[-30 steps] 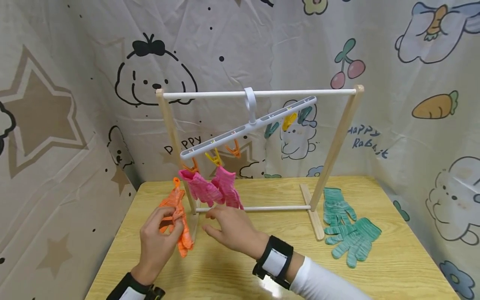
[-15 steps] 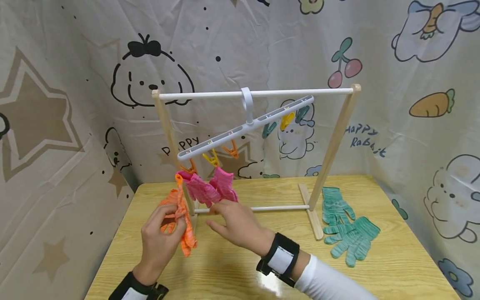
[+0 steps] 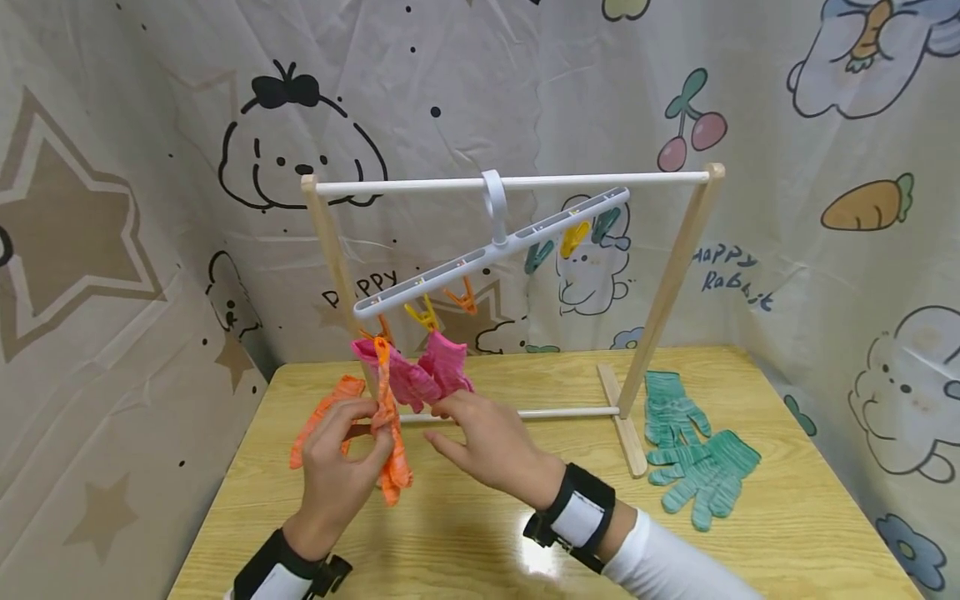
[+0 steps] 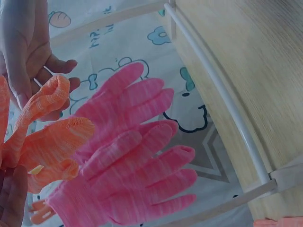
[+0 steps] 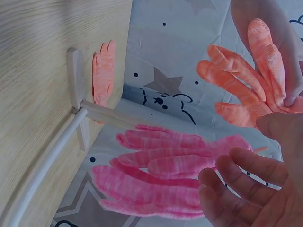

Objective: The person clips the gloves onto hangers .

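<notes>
Orange glove (image 3: 387, 410) btwn L fingers (image 3: 349, 411)

And there's a wide gap, through the right half of the rack (image 3: 585, 180): open room beneath the hanger (image 3: 555, 225), clips (image 3: 575, 240) dipping in overhead, the lower bar (image 3: 570, 413) across the bottom! The left half's crowded: pink gloves (image 3: 447, 364) hang in it, the right hand (image 3: 491, 437) sits in front of them, and the left hand (image 3: 337, 458) with an orange glove (image 3: 395, 471) screens the left post (image 3: 334, 242)! Just outside the right foot (image 3: 624, 425), green gloves (image 3: 712, 477) lie flat
</notes>
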### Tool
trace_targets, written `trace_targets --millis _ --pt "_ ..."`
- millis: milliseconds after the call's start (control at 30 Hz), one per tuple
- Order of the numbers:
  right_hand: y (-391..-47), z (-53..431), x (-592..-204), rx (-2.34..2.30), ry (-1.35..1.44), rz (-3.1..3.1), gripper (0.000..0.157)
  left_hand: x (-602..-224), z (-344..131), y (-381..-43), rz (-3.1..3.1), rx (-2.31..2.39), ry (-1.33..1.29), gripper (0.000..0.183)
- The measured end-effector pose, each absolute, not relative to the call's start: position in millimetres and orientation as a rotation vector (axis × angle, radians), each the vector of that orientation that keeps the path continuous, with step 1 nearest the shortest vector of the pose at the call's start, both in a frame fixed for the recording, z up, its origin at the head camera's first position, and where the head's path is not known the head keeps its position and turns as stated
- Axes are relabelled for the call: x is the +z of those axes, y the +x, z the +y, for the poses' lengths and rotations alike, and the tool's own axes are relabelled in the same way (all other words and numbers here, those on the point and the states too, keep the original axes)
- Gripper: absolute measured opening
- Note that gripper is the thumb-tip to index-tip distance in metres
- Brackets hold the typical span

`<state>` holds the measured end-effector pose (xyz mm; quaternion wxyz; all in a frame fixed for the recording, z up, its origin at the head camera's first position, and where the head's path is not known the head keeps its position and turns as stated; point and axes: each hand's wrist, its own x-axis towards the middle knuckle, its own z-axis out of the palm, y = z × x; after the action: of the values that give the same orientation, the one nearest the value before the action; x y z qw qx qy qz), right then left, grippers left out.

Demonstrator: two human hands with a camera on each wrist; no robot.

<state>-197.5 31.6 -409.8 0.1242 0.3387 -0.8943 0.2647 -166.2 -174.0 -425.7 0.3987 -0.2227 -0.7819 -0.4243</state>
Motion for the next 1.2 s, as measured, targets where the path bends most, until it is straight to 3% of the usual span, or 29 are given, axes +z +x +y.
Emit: trace_targets --millis 800,1200 --pt "-202 63 -405 0.866 0.917 -2.577 0.018 -402 -141 -187 -1.896 -1.021 -0.751 0.017" --pt "-209 79 -407 0.766 0.832 -2.594 0.021 -396 -124 -193 -1.926 -1.053 -0.793 0.017"
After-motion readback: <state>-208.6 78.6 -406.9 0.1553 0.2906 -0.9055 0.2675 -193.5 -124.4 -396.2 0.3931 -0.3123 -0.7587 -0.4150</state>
